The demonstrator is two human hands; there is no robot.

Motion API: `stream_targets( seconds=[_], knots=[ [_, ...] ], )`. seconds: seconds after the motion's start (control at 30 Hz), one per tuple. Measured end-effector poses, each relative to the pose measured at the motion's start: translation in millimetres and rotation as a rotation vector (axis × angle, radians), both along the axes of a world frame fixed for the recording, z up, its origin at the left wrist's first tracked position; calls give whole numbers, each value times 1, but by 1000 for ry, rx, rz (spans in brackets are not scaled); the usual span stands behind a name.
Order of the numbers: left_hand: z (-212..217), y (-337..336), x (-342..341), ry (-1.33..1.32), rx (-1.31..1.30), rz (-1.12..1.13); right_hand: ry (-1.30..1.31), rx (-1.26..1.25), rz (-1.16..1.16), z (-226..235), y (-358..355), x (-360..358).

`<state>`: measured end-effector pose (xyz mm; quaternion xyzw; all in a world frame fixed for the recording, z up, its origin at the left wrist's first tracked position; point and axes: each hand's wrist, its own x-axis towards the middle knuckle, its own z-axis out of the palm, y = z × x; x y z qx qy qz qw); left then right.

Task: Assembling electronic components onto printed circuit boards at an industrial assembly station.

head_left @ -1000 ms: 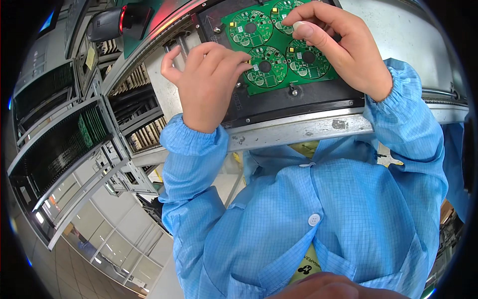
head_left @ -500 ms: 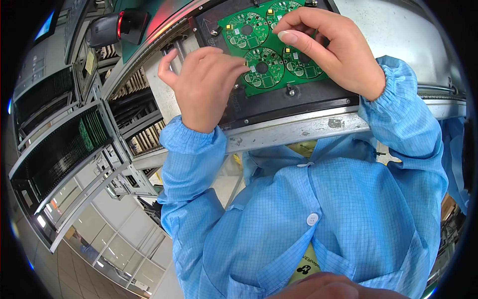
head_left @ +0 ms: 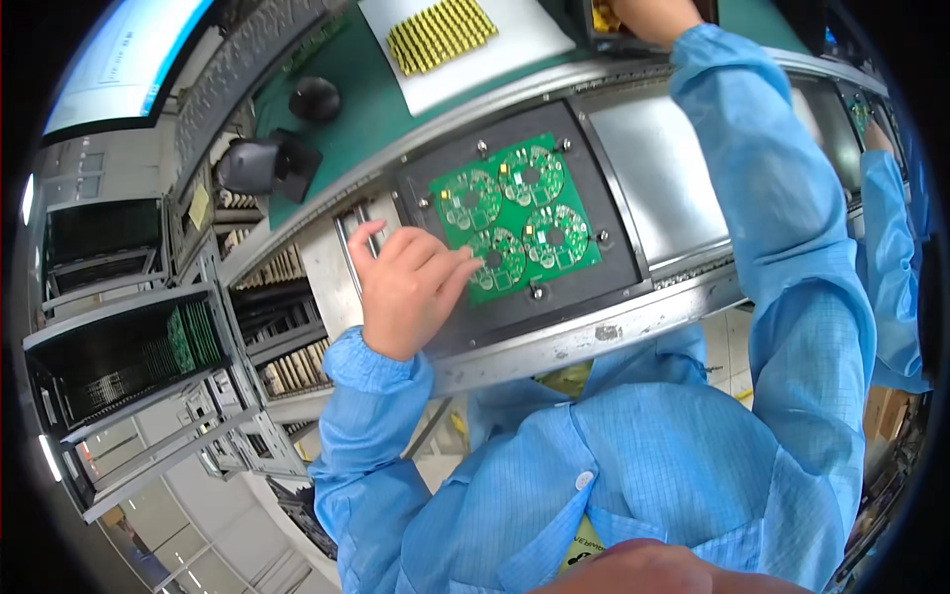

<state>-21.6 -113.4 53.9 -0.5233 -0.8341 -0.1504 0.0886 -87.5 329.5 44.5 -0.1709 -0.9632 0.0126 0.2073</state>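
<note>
A green circuit board panel with several round sections lies in a black carrier frame. My left hand is over its left edge, thumb and forefinger pinched together at the lower-left round section. What they hold, if anything, is hidden; the little finger sticks out. Small yellow parts sit on the other round sections. At the top edge, my right hand reaches into a dark bin beyond the rail, where some yellow pieces show. The fingers of that hand are mostly out of sight.
Rows of yellow parts stand on a white sheet on the green bench. A black mouse and a black scanner lie left of it. Board racks stand far left. Another person's sleeve shows at right.
My right hand has left the board and stretched out to the bin at the top. The left hand stays at the lower-left section. The view has shifted, showing more of the bench.
</note>
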Motion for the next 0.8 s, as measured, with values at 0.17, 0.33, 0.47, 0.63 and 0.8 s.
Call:
stream_targets(
  seconds=[0.17, 0.33, 0.47, 0.63, 0.8],
  knots=[
    [1, 18, -3, -44, 155, 114, 289, -764, 93, -3, 19, -7],
    [7, 37, -3, -31, 198, 82, 375, -1898, 196, -12, 60, -12],
    [10, 49, -2, -147, 233, 73, 292, -1732, 302, -16, 55, 7],
    [-2, 66, -1, -1494, 753, 72, -81, -1665, 587, 28, -90, 76],
    [-8, 86, -8, -2213, 942, -33, -299, -1247, 870, 5, -161, 106]
  ],
)
